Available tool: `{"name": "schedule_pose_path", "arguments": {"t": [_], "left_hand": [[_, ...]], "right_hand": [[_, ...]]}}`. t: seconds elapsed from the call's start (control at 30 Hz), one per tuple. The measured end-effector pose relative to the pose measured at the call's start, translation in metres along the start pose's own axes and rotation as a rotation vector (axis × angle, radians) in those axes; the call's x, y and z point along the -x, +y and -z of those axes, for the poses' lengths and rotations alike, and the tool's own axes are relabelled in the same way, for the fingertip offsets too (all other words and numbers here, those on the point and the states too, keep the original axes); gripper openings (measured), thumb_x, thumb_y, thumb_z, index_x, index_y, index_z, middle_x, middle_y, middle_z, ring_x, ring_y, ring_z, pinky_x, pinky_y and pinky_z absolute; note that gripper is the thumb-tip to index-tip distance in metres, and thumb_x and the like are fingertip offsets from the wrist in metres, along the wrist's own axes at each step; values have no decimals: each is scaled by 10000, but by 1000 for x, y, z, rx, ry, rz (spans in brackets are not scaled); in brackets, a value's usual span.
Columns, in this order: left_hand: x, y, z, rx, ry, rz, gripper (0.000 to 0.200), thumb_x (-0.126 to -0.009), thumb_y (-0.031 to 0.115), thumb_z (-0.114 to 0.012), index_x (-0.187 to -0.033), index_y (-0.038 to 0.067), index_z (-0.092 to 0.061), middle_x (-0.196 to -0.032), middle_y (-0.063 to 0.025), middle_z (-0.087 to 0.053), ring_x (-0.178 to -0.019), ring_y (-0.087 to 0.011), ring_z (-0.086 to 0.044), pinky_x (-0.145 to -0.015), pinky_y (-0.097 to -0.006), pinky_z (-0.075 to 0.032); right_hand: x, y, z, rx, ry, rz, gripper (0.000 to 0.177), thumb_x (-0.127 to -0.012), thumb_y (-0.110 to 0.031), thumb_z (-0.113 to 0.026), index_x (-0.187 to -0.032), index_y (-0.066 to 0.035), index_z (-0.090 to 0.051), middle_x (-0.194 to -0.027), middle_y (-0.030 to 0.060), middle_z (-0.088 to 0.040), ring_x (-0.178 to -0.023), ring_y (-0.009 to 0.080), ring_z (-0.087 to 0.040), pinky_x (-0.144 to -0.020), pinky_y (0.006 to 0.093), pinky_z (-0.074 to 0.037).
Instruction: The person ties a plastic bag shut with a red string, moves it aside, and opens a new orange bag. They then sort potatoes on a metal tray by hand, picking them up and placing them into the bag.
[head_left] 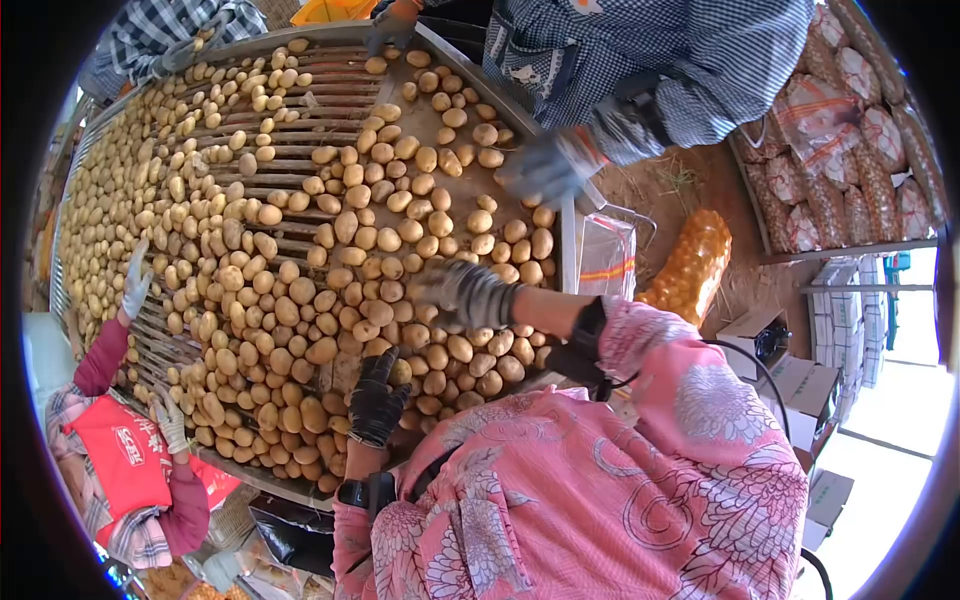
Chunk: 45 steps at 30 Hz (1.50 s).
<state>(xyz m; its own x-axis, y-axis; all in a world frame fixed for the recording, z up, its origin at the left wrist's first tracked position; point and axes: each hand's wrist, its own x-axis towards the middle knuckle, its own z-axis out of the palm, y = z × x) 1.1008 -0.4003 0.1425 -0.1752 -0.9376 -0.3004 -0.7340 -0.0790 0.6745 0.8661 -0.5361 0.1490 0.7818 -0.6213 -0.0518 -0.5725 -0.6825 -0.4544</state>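
Observation:
Potatoes [301,291] lie thickly over a slatted metal sorting table [568,245]. My left hand [377,402], in a dark striped glove, is near the table's front edge with its fingers stretched out over the potatoes. A single potato [401,372] lies right beside its fingers. My right hand [468,296], in a grey and black striped glove, reaches left across the potatoes on the right part of the table. Motion smears its fingers, so I cannot tell if it grips a potato.
Across the table, a co-worker's gloved hand [552,168] blurs over the right rim. Another co-worker's gloved hands [170,420] are at the left side. A filled net sack [692,262] lies on the floor at right, near cardboard boxes [795,385] and a rack of bagged potatoes [860,205].

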Motion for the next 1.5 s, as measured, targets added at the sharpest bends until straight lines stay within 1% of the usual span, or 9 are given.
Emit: {"name": "schedule_pose_path", "arguments": {"t": [0.07, 0.17, 0.47, 0.57, 0.8, 1.0, 1.07, 1.23, 1.5], "left_hand": [[2, -4, -3, -35, 104, -95, 555, -660, 72, -706, -1180, 31, -517, -1137, -167, -539, -1060, -311, -520, -920, -362, -421], [1, -3, 1, 96, 54, -5, 563, -671, 103, -697, -1201, 52, -514, -1170, -169, -530, -1109, -318, -493, -948, -383, -400], [-7, -8, 4, 343, 153, 66, 376, -721, 67, -672, -1077, 6, -567, -1038, -124, -602, -958, -233, -581, -853, -319, -451], [-2, 3, 14, 347, 191, 118, 367, -739, 41, -654, -1090, 0, -554, -1015, -101, -608, -944, -185, -577, -831, -293, -455], [4, -42, -13, 964, 223, 324, 332, -785, -35, -586, -1111, -17, -527, -994, -71, -601, -904, -132, -573, -785, -223, -462], [-2, -26, -1, 1079, 269, 233, 276, -801, -34, -558, -1075, -16, -535, -948, -77, -604, -842, -149, -591, -700, -242, -503], [-4, -20, 9, 1571, 50, 225, 289, -818, 59, -574, -1100, 15, -533, -944, -91, -594, -828, -176, -584, -694, -267, -513], [-32, 5, 15, 1897, 114, 155, 471, -797, 158, -596, -1236, 64, -454, -1114, -116, -533, -957, -229, -555, -699, -343, -522], [-62, 0, -1, 2274, -30, 155, 512, -835, 344, -547, -1252, 76, -420, -1256, -99, -464, -1128, -310, -471, -892, -509, -450]], "right_hand": [[17, 35, 17, 30, 172, -138, 362, -773, -298, -593, -1081, -107, -586, -913, 153, -624, -842, 314, -599, -763, 367, -490], [31, 77, 36, -37, 400, -309, 375, -736, -165, -602, -1091, -50, -557, -1090, 200, -543, -892, 357, -571, -765, 415, -474], [-95, 95, 31, 211, 318, -461, 347, -821, -177, -514, -1151, -70, -519, -1102, 183, -550, -964, 339, -563, -786, 415, -474], [-129, 90, 78, 214, -59, -631, 418, -836, -111, -431, -1253, -75, -436, -1154, 183, -553, -1081, 334, -526, -833, 433, -467], [-145, 112, 69, -2, 19, -700, 663, -785, -209, -591, -1364, -104, -284, -1307, 191, -434, -1167, 332, -465, -959, 411, -403], [-179, 142, 61, 89, -130, -581, 711, -755, -298, -630, -1365, -120, -312, -1264, 161, -489, -1131, 321, -494, -927, 390, -420], [-184, 136, 66, 126, -152, -619, 580, -791, -211, -554, -1333, -128, -364, -1310, 134, -451, -1168, 302, -472, -953, 387, -405], [-154, 120, 48, -93, 105, -332, 539, -770, -306, -608, -1242, -104, -444, -970, 180, -630, -942, 295, -600, -834, 363, -463], [-117, -15, 58, -514, -162, -59, 503, -746, -331, -679, -1172, -107, -533, -935, 164, -622, -881, 299, -605, -779, 349, -480]]}}
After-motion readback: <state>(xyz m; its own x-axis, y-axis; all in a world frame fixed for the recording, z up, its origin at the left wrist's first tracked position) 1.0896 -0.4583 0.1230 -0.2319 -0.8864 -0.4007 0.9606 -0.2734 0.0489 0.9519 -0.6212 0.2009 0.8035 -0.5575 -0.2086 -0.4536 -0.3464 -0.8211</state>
